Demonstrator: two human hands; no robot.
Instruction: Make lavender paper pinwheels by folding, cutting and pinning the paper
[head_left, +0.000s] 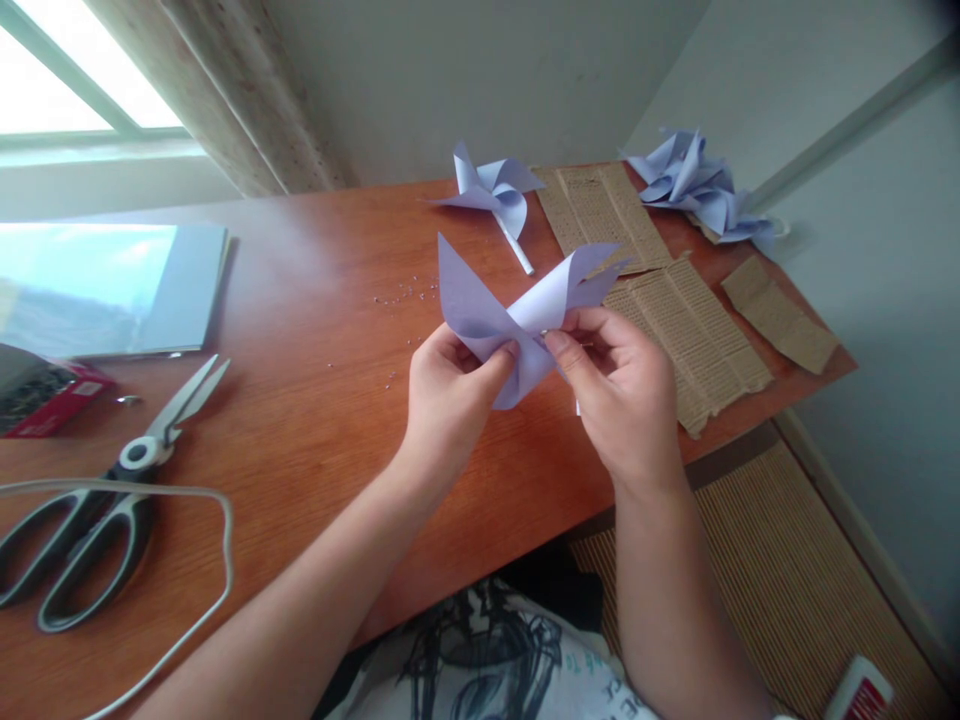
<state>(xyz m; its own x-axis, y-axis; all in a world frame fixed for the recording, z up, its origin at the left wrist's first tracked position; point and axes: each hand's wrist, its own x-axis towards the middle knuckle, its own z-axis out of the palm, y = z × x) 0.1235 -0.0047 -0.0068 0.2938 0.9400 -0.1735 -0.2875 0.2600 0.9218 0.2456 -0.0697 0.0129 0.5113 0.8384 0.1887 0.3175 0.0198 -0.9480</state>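
Your printed shirt [480,660] lies below the curled paper pinwheel [536,303] your left hand [446,390] and right hand [630,380] pinch thumb-to-finger, ribbed cardboard [694,335] lying to its right.

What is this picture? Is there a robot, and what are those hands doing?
There's no robot, just a person's two bare hands. The camera sits on the person's head, looking forward and down, so you see almost what they see. The left hand and the right hand hold a purplish paper pinwheel above a brown table. Farther back lies a second pinwheel with a white stick. To the right are cardboard pieces and a heap of folded paper. To the left are scissors, a cord and a red box.
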